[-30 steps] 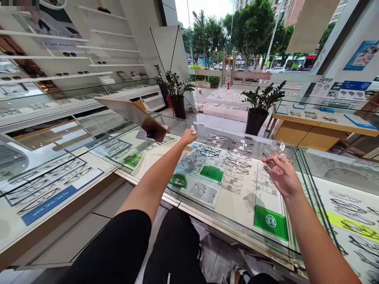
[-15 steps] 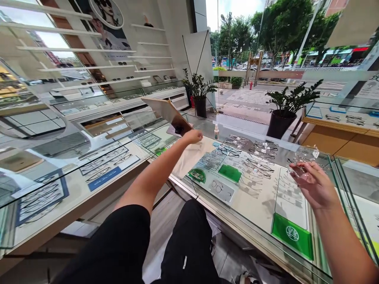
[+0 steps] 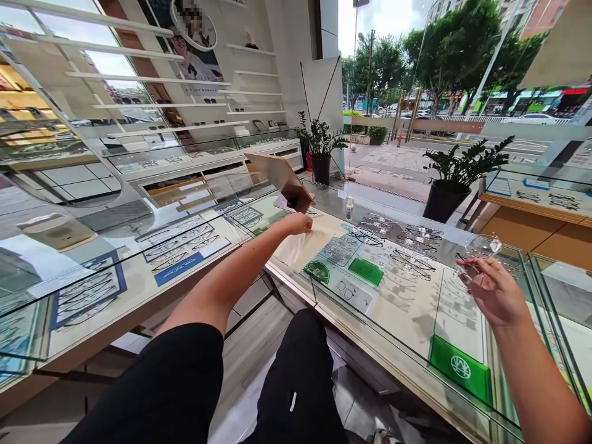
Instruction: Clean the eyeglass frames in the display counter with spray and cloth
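Observation:
My right hand pinches a pair of thin-framed eyeglasses above the right part of the glass counter. A small clear tag or lens glints at the far end of the glasses. My left hand is closed, its fingers curled, over the counter beside a tilted brown board-like stand. What it holds, if anything, is hidden. Between the hands, several eyeglasses lie in rows on the glass top. Near them stands a small spray bottle.
Through the glass show green cards and a grey card with glasses. Another display case with framed eyeglasses runs to the left. Potted plants stand behind the counter, near the window.
The view has turned slightly left, so the scene sits farther right. My left hand has moved slightly lower and nearer to me, still closed. My right hand keeps hold of the eyeglasses.

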{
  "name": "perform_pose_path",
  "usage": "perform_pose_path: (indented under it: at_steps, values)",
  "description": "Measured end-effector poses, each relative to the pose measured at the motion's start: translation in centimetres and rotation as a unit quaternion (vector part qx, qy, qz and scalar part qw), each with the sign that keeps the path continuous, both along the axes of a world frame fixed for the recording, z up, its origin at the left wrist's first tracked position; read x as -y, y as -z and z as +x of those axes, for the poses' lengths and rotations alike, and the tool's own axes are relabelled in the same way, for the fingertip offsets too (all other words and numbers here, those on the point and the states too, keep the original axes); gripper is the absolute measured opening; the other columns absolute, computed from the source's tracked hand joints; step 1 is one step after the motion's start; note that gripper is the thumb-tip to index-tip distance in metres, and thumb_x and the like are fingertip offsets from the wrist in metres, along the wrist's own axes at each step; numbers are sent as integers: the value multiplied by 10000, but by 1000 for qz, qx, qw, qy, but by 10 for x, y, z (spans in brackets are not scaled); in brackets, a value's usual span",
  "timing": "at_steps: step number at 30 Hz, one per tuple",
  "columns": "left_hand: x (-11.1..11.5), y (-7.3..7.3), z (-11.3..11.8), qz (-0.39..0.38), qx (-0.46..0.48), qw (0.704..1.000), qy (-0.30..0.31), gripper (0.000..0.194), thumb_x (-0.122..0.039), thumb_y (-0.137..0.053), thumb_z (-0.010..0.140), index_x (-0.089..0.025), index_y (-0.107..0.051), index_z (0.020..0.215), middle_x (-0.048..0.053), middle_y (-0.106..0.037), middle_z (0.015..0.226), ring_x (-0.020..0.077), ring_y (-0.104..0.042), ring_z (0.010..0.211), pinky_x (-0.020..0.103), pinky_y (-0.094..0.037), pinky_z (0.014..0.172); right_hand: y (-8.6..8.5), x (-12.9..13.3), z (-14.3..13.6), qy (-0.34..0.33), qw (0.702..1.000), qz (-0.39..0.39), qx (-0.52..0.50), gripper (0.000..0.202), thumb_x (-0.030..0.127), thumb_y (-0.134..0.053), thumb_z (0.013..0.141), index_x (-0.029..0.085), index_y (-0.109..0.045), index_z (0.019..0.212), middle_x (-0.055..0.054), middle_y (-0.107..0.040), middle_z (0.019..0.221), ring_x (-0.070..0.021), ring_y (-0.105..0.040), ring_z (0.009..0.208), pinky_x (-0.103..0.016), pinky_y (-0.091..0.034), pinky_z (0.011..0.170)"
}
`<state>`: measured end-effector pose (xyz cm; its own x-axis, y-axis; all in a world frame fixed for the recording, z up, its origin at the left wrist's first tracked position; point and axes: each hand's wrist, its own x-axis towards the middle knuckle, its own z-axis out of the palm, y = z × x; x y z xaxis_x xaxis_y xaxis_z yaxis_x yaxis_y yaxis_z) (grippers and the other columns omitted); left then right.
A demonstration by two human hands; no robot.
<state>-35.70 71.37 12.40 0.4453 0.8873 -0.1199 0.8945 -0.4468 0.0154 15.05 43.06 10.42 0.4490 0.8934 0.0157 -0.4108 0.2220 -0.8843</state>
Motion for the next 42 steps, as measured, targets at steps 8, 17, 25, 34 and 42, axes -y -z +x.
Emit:
perform_pose_path:
  at_steps: [8,17,25,34,42]
  values:
    - [7,-5,-11,14,1,1000,11,208,-365,-698,803,-238,-787,943,86,-781,1077,258,-681,1002,309,-478,860,1,1,2,-22,1000,13,-9,271,331,-964,679,260,-732,800,-4,-727,934,-196,-747,993,-238,-631,722]
    - [20,-21,-10,51,44,998,12,209,-378,-657,797,-224,-748,905,108,-773,1000,268,-682,974,316,-487,842,3,-1,5,-31,999,21,-15,309,336,-990,648,259,-728,793,9,-731,953,-189,-757,1000,-217,-620,679]
    - [34,-111,-5,85,136,987,11,225,-433,-625,822,-217,-679,850,49,-731,841,214,-647,782,295,-445,695,7,-1,6,-42,999,23,4,318,388,-981,664,270,-733,825,20,-745,957,-174,-765,996,-215,-622,717]
    - [78,-168,42,40,231,972,32,266,-441,-739,812,-201,-680,910,14,-711,778,200,-651,791,268,-477,710,4,-1,5,-50,998,35,0,319,381,-988,659,260,-737,812,24,-754,927,-163,-774,961,-211,-620,731]
    - [118,-161,74,-138,145,977,71,264,-354,-775,733,-235,-729,964,7,-753,817,183,-644,701,251,-427,614,-3,2,-1,-57,997,48,-17,359,366,-1012,624,243,-728,807,38,-767,897,-138,-774,938,-202,-603,749]
